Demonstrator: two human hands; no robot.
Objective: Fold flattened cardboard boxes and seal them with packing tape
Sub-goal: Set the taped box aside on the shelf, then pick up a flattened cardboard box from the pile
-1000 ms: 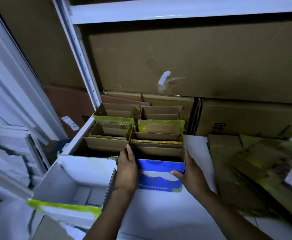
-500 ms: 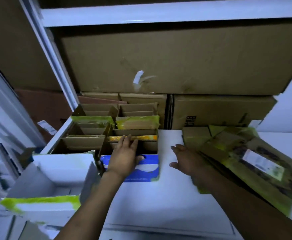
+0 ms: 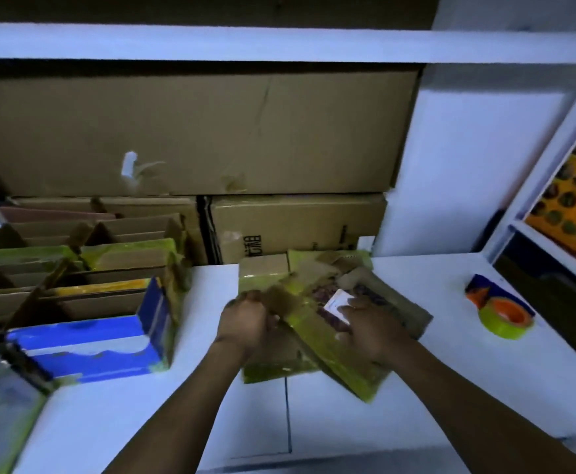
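INSPECTOR: State of the hands?

ASSESSOR: Left hand (image 3: pixel 245 325) has its fingers curled round the left edge of the top flattened box (image 3: pixel 331 350), which reads as a grip. Right hand (image 3: pixel 373 331) lies on what appears to be the same box, fingertips (image 3: pixel 349 304) by its white label (image 3: pixel 337 301). The frame is blurred there, so I cannot tell whether it pinches or merely presses.

INSPECTOR: Location of the work?

ASSESSOR: The top box lies askew on a pile of flattened boxes (image 3: pixel 262 273), under and between both hands, on the white table (image 3: pixel 314 422). The tape roll (image 3: pixel 505 318) sits well to the right of the right hand, untouched. Left of the left hand, near but apart, stands a blue box (image 3: pixel 81 343), with other open boxes (image 3: pixel 84 265) beyond it.

INSPECTOR: Step in hand, and recommended handling?

ASSESSOR: Judged to be separating one flat from the pile before opening it. I advise lifting by opposite edges, clear of the sheets beneath, so that only one comes away. Then press opposing corners inward until the walls square up. Bring the tape within reach before closing the flaps.

INSPECTOR: Condition of the item?

ASSESSOR: Brown cardboard, evidently used. Yellow-green tape remnants run along its edges, and there is a dark printed patch beside the label. It lies flat and creased, and is likely limp at the folds.
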